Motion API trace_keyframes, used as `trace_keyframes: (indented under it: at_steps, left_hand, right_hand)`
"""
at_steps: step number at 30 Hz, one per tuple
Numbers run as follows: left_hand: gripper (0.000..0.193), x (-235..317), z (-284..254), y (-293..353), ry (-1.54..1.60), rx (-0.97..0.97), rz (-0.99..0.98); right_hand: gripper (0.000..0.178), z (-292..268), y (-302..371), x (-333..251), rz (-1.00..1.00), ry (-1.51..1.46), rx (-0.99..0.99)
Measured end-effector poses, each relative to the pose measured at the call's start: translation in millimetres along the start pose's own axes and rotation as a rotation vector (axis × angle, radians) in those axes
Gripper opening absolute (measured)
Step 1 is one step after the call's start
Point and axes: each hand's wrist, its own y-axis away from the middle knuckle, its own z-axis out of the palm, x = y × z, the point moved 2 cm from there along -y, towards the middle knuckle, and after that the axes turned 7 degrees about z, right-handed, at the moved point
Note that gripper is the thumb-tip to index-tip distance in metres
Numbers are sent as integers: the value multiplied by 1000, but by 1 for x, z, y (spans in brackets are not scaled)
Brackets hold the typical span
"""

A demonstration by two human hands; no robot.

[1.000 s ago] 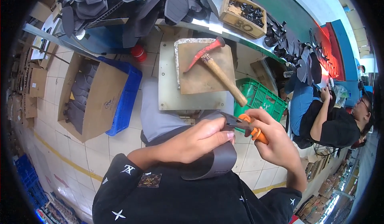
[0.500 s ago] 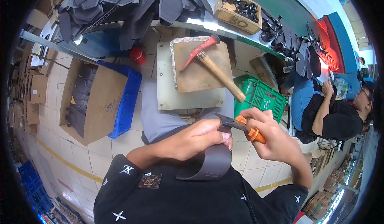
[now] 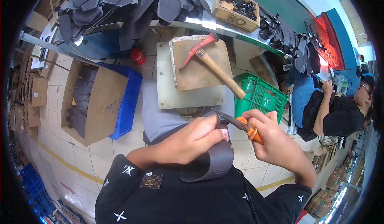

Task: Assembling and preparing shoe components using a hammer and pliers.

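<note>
My left hand (image 3: 190, 140) is closed around a dark grey slide sandal (image 3: 222, 160), held in front of my black shirt. The sandal's wide curved strap hangs below my fingers, and a narrow dark end sticks up past my thumb. In my right hand (image 3: 274, 138) is a pair of pliers (image 3: 242, 124) with orange handles. Their dark jaws lie by that upper end; whether they grip it cannot be made out. Beyond my hands, a hammer (image 3: 220, 72) with a red head and wooden handle rests on a brown pad (image 3: 186, 80).
The pad lies on a pale board (image 3: 166, 96) over my lap. To the right stands a green crate (image 3: 260, 94); on the left, a carton (image 3: 98, 108) of dark pieces sits beside a blue crate (image 3: 130, 104). A wooden box (image 3: 236, 22) tops the bench. A co-worker (image 3: 340, 112) sits at right.
The pliers' jaws have shifted and turned a little, uncovering more of the sandal's dark upper end. The sandal has moved slightly to the right.
</note>
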Motion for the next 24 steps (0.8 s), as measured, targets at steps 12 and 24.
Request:
trace_keyframes:
  at_steps: [12,24]
  left_hand:
    - [21,3,0,0,216,2,-10]
    - [29,-9,-2,-6,53,54,1]
  right_hand:
    - [37,1,-3,14,-143,-105,-47]
    - [35,2,-3,16,-105,-117,-82]
